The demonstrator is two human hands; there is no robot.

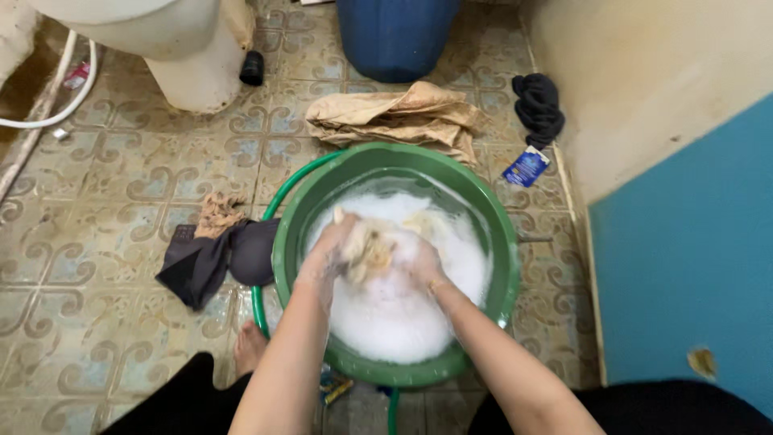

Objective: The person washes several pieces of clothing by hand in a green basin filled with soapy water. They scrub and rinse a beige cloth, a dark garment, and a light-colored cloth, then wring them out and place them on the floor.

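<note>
We are looking straight down at a green basin (483, 211) on the tiled floor (105, 201), full of white suds (390, 314). Our left hand (326, 256) and right hand (423, 262) meet over the middle of the basin, and both grips are closed around a wet, pale yellowish cloth (369, 248). The cloth is bunched into a lumpy wad between the two hands, streaked with foam, sitting just above the suds at the basin's centre. Foam coats both hands up to the wrists.

A green hose (262, 310) curves around the basin's left side. Left of that lies a dark grey garment (213, 262) with a small tan rag (217, 213) at its far edge. Beyond the basin a folded tan cloth (398, 117) rests on the floor, touching the far rim. Further back stands a blue bucket (394, 36), and a white toilet base (189, 68) sits far left. At far right, a black cloth (538, 105) lies by the wall, with a small blue packet (526, 167) just near it.
</note>
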